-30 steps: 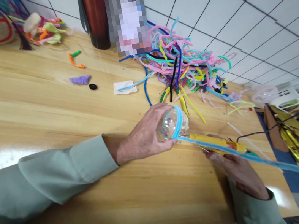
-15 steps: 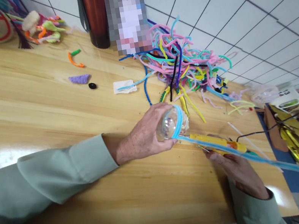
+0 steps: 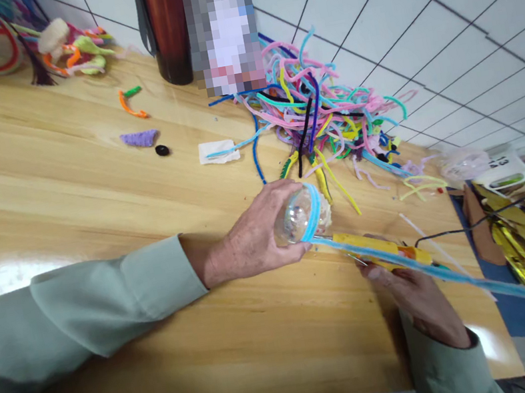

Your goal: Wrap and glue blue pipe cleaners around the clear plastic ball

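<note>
My left hand (image 3: 256, 235) is closed round a clear, rounded plastic piece (image 3: 294, 218), perhaps a ball or a bottle end. A light-blue pipe cleaner (image 3: 508, 294) circles that piece in bands, and its long free length stretches off to the lower right. In my right hand (image 3: 424, 303) is a yellow hot glue gun (image 3: 365, 245), its metal nozzle up against the blue band or very near it. The pipe cleaner passes in front of the glue gun and covers part of it. My right fingertips are partly hidden beneath the glue gun.
Behind my hands lies a tangled heap of pipe cleaners (image 3: 317, 102), with yellow-handled pliers (image 3: 321, 183) at its near edge. A dark red tumbler (image 3: 169, 30) stands by the tiled wall. Purple cone (image 3: 139, 139) and black ring (image 3: 162, 150) lie left. A black cord (image 3: 490, 220) runs right.
</note>
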A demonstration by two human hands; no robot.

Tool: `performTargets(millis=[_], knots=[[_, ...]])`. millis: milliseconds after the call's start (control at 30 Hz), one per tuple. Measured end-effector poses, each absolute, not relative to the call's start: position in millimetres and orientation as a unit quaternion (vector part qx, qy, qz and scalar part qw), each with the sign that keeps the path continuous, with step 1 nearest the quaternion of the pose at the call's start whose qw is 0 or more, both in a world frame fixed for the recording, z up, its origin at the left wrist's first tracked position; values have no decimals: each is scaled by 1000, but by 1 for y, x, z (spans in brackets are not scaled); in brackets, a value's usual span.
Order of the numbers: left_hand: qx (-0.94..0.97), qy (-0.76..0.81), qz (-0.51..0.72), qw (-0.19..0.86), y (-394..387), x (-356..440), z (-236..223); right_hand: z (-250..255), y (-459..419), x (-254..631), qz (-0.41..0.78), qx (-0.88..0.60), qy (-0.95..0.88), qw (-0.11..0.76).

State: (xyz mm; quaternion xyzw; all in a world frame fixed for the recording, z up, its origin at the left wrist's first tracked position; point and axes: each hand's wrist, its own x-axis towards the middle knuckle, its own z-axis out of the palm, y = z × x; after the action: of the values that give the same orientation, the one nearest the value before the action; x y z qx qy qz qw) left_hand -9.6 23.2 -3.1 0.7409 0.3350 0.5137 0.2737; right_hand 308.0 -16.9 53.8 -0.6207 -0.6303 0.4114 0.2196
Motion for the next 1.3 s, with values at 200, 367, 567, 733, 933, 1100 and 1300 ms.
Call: performTargets(millis=[200,367,567,733,933,1100,1300], knots=[[744,332,517,263,23,-9,-5,55,-16,305,432,-618,-614,235],[749,334,512,255,25,-9,-8,56,-15,303,429,-624,-605,248],[753,326,512,255,26,-10,-10,56,-15,301,433,-617,-595,279],[753,339,499,263,24,-13,-9,59,-4,314,377,-581,-619,370],[743,376,478,281,22,-15,-7,71,22,395,275,-607,-587,460],[740,386,471,287,23,-16,-9,61,44,461,143,-704,-625,307],[741,394,455,296,24,-17,-11,34,59,498,46,-731,-628,263]])
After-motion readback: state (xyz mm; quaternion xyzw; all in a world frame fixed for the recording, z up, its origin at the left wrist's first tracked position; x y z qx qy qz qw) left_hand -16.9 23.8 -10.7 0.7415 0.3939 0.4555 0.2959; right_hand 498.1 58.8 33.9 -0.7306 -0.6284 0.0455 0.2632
